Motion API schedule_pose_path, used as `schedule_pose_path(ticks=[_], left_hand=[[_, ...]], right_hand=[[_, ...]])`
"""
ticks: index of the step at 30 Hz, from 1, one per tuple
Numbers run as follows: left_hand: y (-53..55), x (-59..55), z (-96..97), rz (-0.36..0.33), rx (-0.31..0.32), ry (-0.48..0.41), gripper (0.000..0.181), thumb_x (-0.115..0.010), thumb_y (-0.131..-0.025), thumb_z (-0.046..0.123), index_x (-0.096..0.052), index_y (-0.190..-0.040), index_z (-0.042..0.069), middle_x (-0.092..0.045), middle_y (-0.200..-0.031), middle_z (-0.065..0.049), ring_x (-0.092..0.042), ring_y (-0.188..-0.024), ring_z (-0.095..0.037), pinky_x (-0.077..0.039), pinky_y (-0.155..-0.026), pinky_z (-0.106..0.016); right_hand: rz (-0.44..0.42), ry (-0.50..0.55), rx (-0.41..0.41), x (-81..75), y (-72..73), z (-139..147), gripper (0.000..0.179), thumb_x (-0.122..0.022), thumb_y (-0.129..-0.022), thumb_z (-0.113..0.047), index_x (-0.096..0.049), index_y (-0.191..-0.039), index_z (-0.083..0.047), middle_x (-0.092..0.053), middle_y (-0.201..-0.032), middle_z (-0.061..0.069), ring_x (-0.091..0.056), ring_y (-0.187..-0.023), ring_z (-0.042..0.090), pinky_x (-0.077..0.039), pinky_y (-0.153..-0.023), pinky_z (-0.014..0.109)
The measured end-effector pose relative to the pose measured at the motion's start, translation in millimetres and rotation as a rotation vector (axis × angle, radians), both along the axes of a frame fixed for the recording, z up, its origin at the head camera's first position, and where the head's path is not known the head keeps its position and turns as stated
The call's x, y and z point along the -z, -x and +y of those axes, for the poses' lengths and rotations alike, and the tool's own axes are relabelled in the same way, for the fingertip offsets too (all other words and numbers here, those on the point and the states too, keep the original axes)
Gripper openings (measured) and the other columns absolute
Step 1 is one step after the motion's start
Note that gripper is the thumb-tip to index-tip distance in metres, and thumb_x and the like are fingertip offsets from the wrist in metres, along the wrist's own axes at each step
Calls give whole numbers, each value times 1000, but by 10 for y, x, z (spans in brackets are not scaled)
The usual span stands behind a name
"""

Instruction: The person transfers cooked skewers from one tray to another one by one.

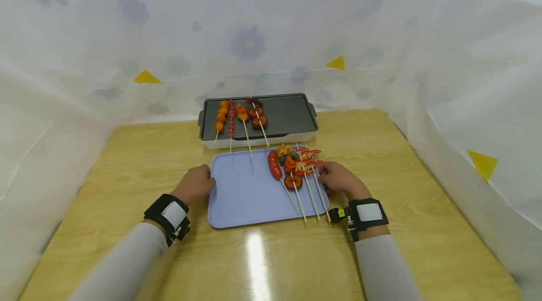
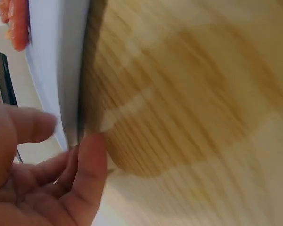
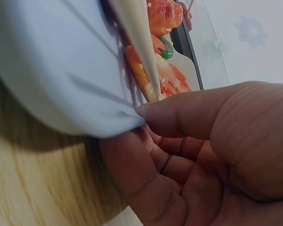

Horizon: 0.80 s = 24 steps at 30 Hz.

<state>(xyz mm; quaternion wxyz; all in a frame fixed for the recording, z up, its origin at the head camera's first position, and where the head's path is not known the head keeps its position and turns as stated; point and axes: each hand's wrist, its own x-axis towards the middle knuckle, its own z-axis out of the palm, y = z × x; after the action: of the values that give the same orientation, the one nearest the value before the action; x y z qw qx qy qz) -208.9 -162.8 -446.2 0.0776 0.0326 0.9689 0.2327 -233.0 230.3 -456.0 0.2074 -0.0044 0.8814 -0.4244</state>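
Observation:
A pale lavender tray (image 1: 241, 197) lies between the two hands, in front of the grill. My left hand (image 1: 195, 183) grips its left edge; in the left wrist view the thumb is at the rim and the fingers are beneath. At the right edge my right hand (image 1: 340, 179) pinches the rim, thumb on top and fingers under it, close beside the skewer sticks. On the tray's right half lie several skewers: a red sausage (image 1: 274, 164), one with a mushroom slice (image 1: 293, 181), and others with red-and-white shrimp-like pieces (image 1: 308, 164). Their sticks overhang the near edge.
Behind the tray stands a grill (image 1: 283, 115) with a dark plate and white base. On its left half lie skewers of orange balls (image 1: 221, 115), small red pieces (image 1: 230, 117), orange chunks (image 1: 242, 113) and mushrooms (image 1: 259, 122). Flower-patterned sheeting (image 1: 250, 42) surrounds the wooden table (image 1: 139, 160).

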Motion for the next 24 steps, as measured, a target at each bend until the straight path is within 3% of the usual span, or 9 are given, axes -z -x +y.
schedule_pose_path(ticks=[4, 6, 9, 12, 15, 19, 24], left_hand=[[-8, -33, -24, 281, -41, -36, 18, -52, -88, 18, -56, -87, 1, -53, -79, -12, -50, -68, -25, -41, -58, -36], [-52, -27, 0, 457, -53, -65, 22, -54, -89, 21, -58, -95, 0, -53, -91, -15, -51, -80, -29, -43, -66, -41], [-104, -20, 74, 650, 20, -51, 38, -55, -90, 30, -55, -117, 3, -47, -121, -20, -45, -109, -38, -38, -87, -52], [-163, -33, 146, 707, 164, 73, 58, -49, -91, 44, -41, -138, 12, -23, -146, -19, -18, -133, -41, -21, -99, -61], [-192, -89, 234, 690, 281, 191, 66, -41, -90, 55, -27, -146, 21, -5, -153, -12, 2, -138, -36, -9, -101, -65], [-117, -208, 343, 728, 432, 265, 65, -41, -91, 53, -27, -146, 22, -5, -153, -12, 2, -138, -35, -10, -104, -61], [128, -428, 395, 863, 652, 399, 62, -50, -89, 47, -35, -143, 19, -14, -151, -14, -9, -138, -35, -24, -102, -56]], right_hand=[[0, 23, 4, -46, 15, 18, 21, -49, -90, -6, -51, -110, 1, -52, -86, 14, -55, -65, 23, -48, -55, 34], [-6, 29, 16, -40, 9, 10, 21, -50, -89, -6, -51, -109, 1, -52, -85, 13, -55, -65, 23, -49, -55, 34], [-5, 30, 23, -27, 4, 14, 21, -50, -88, -5, -52, -109, 1, -53, -85, 13, -56, -65, 22, -49, -55, 34], [-11, 32, 31, -11, 7, 10, 21, -50, -88, -5, -53, -108, 1, -54, -85, 13, -56, -66, 22, -49, -55, 34], [-11, 25, 34, -8, 13, 10, 22, -50, -88, -5, -53, -108, 0, -54, -85, 12, -56, -66, 21, -49, -55, 33], [-4, 19, 32, -6, 9, 29, 21, -50, -88, -6, -53, -108, 0, -54, -84, 12, -56, -65, 22, -49, -54, 34], [11, 29, 24, -13, -4, 25, 20, -50, -87, -5, -53, -106, 0, -54, -83, 13, -56, -64, 22, -50, -54, 35]])
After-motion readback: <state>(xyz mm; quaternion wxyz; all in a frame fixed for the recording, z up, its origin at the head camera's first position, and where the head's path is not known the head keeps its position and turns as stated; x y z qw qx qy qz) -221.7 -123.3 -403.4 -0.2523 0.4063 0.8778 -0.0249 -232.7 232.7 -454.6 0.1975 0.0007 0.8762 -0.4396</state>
